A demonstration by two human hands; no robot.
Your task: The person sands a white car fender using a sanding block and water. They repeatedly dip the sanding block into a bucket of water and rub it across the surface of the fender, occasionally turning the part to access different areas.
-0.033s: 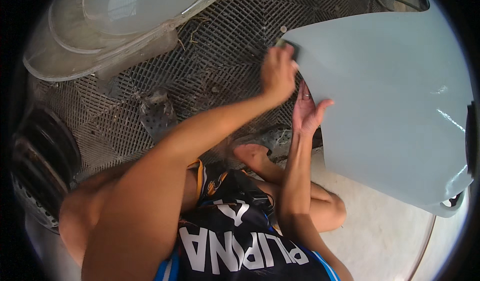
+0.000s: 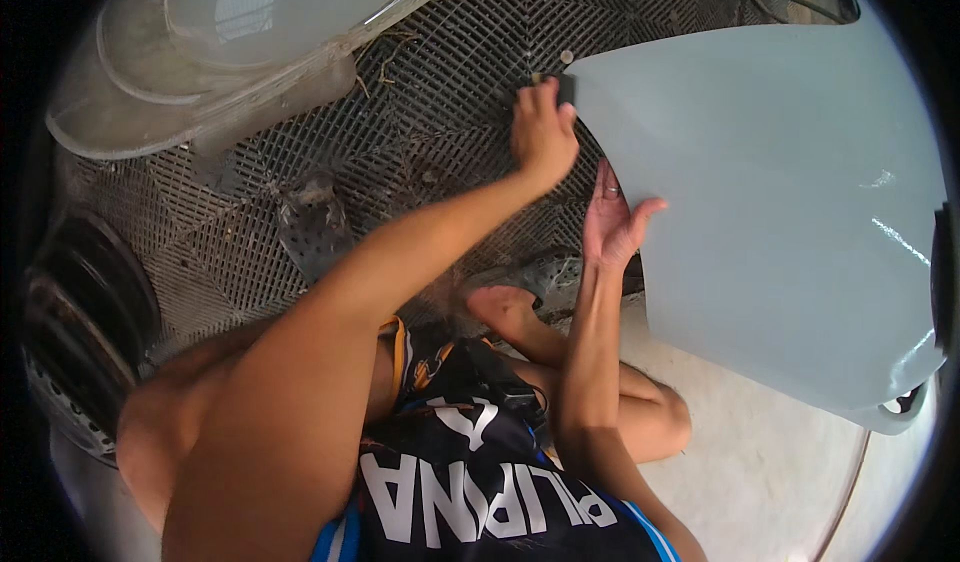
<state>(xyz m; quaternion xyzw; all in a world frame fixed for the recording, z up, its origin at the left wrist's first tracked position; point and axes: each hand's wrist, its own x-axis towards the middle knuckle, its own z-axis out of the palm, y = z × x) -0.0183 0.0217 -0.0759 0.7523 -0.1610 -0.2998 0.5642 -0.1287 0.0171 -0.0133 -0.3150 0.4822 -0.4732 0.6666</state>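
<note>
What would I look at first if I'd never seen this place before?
Probably the big pale blue-grey panel filling much of the right side. Next, perhaps the left hand with a small dark block near the panel's upper left corner, and the right hand at its left edge. A shiny curved piece catches light at upper left.

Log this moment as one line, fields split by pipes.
left grip: holds dark block at edge of pale grey panel | right grip: palm up at same edge, thumb over panel face | nearby: dark lattice mat
</note>
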